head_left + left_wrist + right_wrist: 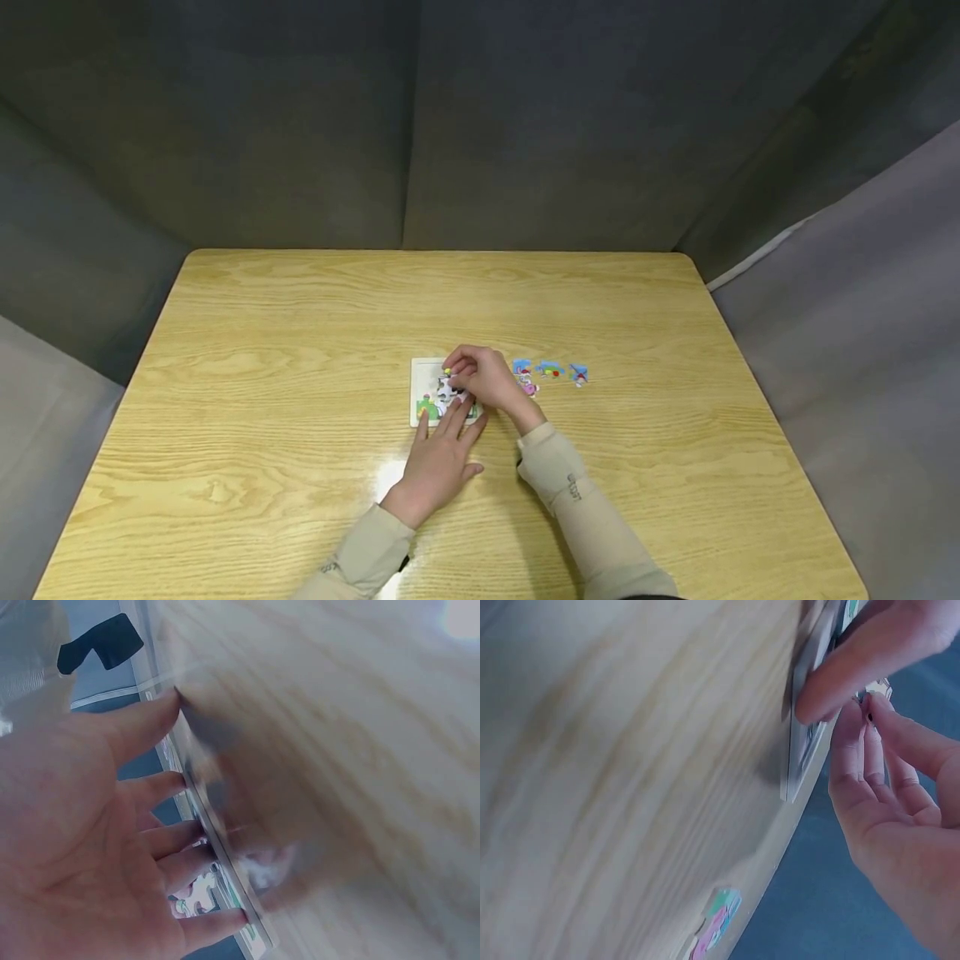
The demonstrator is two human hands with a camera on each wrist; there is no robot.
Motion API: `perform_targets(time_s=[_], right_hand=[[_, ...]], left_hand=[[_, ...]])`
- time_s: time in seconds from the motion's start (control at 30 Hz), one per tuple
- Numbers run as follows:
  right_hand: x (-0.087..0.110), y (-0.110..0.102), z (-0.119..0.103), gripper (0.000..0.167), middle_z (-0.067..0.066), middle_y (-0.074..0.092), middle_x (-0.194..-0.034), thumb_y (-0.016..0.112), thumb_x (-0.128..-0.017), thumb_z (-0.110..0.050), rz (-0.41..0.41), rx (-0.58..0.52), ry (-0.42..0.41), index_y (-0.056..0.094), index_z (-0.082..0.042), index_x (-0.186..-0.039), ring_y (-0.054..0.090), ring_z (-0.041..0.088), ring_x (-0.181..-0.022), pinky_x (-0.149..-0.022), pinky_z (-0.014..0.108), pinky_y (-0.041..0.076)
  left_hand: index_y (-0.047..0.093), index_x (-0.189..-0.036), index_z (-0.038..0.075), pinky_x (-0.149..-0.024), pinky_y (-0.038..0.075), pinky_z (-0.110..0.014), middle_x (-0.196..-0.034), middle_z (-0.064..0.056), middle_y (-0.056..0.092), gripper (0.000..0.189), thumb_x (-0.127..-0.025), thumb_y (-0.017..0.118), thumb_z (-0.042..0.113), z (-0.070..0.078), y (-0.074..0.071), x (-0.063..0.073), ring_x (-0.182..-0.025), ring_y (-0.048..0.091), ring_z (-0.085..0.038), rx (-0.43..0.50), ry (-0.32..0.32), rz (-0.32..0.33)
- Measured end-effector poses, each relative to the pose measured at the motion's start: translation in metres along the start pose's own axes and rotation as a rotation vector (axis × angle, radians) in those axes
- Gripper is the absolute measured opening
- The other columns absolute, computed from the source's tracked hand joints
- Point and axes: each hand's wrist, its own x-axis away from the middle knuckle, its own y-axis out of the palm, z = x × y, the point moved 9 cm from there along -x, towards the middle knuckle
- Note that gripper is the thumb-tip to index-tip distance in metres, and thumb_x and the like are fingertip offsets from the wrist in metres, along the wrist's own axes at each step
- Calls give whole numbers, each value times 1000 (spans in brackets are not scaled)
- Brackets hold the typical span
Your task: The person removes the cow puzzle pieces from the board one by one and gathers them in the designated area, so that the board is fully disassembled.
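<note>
A small white-rimmed puzzle tray (414, 392) lies on the table, with green and white picture pieces fitted along its near side. My left hand (438, 462) reaches in from the near edge, its fingers extended and their tips resting on the tray and pieces. Over the tray, my right hand (491, 379) pinches a black-and-white puzzle piece (447, 388) between thumb and fingers. The right wrist view shows that piece (881, 688) tilted, partly covered by the fingertips. The left palm (82, 840) fills much of the left wrist view. Both hands hide part of the tray.
Right of the tray lie several loose puzzle pieces: a pink and blue group (527, 379), a blue and green one (551, 369) and a blue one (579, 374). The wooden table (262, 350) is bordered by dark curtains (525, 125) behind and at the sides.
</note>
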Motion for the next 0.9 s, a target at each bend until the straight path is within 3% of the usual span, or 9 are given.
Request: perform_targets(time_s=[0.47, 0.9], right_hand=[[13, -35, 15, 14, 6, 68, -86, 73, -85, 2, 85, -17, 34, 70, -3, -98, 64, 16, -76, -71, 27, 54], [31, -62, 33, 15, 12, 68, -85, 71, -86, 5, 122, -53, 65, 68, 4, -100, 65, 24, -73, -63, 30, 55]], left_hand=[[45, -148, 15, -109, 28, -62, -158, -14, 27, 67, -91, 66, 44, 0, 0, 0, -145, 25, -29, 14, -3, -18], [45, -149, 15, -109, 29, -62, -158, -14, 27, 68, -91, 66, 43, -1, -1, 2, -144, 28, -29, 14, -2, -3]])
